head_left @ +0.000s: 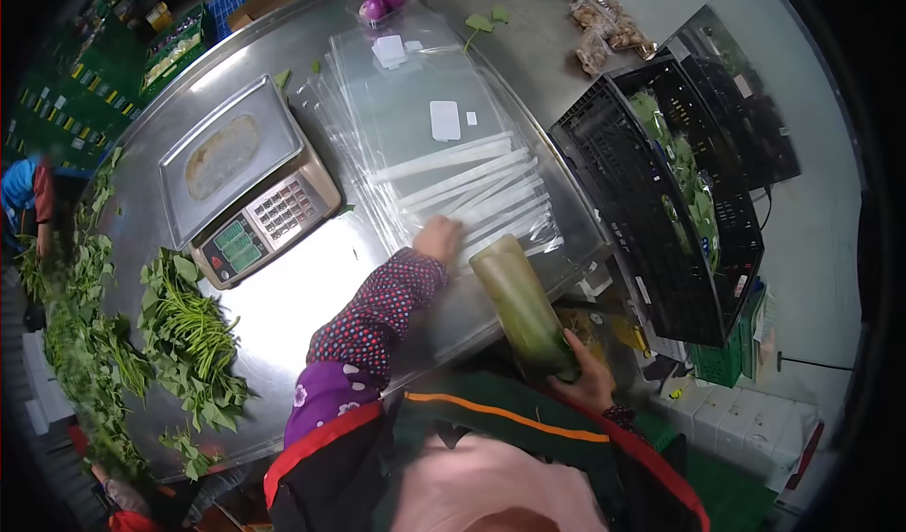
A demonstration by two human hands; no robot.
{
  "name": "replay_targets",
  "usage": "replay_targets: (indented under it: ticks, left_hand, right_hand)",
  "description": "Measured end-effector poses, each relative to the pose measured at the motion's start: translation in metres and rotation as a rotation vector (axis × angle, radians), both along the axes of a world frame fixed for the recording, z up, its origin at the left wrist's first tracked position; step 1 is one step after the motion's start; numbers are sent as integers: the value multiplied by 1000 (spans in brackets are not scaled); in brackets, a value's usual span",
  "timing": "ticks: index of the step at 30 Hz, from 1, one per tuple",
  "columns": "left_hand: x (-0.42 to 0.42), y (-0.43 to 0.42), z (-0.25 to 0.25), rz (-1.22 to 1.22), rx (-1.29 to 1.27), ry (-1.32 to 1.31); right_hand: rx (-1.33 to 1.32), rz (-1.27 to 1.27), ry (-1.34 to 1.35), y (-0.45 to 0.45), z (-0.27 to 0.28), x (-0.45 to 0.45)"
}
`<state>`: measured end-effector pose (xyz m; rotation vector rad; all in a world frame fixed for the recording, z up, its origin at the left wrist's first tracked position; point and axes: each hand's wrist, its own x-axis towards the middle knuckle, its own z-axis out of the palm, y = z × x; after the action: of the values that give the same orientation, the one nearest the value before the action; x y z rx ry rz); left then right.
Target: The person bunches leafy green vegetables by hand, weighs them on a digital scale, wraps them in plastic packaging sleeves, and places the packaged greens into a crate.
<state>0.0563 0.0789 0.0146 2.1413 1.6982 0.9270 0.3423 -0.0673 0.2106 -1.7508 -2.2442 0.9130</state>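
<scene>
My left hand (439,240), in a dotted sleeve, is at the near edge of a pile of clear plastic bags (415,98) on the steel table. Its fingers are smeared, so I cannot tell whether they grip a bag. My right hand (587,377) is closed around the lower end of a long, smooth, green cylinder-like bundle (517,301), pale at the top and darker below. It tilts over the table's front edge; whether it is a wrapped bunch of greens is unclear. A digital scale (274,213) with a metal pan stands left of the bags.
Leafy green bunches (193,334) lie on the table's left side. Packed purple onions (380,3) sit at the far end. A black crate (651,211) holding bagged greens stands tilted at the right, near bagged ginger-like roots (599,27). Another person's sleeve (21,192) shows at far left.
</scene>
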Motion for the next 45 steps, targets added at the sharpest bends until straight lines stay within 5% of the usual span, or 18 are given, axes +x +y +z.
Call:
replay_targets:
  ticks: [2,6,8,11,14,18,22,23,26,27,29,32,34,36,37,40,43,45]
  left_hand:
    - [9,1,49,239,184,-358]
    - [48,-17,88,-93,302,-274]
    - [49,-16,76,24,325,-313]
    - [26,-16,68,415,326,-387]
    - [10,-18,59,893,208,-314]
    - [-16,-8,23,793,-557,-996]
    - [-38,-14,32,700,-686,-924]
    - [-32,-19,45,770,-658,-1075]
    - [-38,-30,23,698,-204,-429]
    - [-36,-25,24,740,-51,-644]
    - [-41,1,-7,889,-108,-871]
    - [-45,16,47,785,-407,-1173]
    - [-52,21,56,623,-613,-1285]
    - [-48,12,56,660,-618,-1104]
    - [-44,2,54,675,-627,-1011]
    - [-31,-42,48,613,-326,-699]
    - [-22,-47,35,722,-175,-1022]
    - [-33,-32,63,713,-414,-874]
  right_hand:
    - [39,-7,10,6,-10,-7]
    - [58,-126,30,65,-23,-63]
    - [90,-129,62,99,-44,-88]
    - [85,-310,410,125,-84,-86]
    - [-527,-625,1241,146,-65,-72]
    - [-739,-285,608,206,-75,-77]
    - [-759,-245,623,244,-155,-94]
    - [-652,-244,654,243,-177,-97]
    - [-416,-150,394,236,-195,-88]
    - [-296,-240,533,233,-197,-95]
    - [-35,-419,796,226,-201,-116]
    - [-514,-558,1026,246,-137,-151]
    - [-520,-352,945,262,-182,-139]
    - [-317,-269,608,251,-166,-137]
    - [-191,-323,782,238,-158,-133]
    - [-141,-399,677,215,-143,-102]
    - [-149,-489,975,207,-170,-92]
    - [-288,-405,760,217,-140,-96]
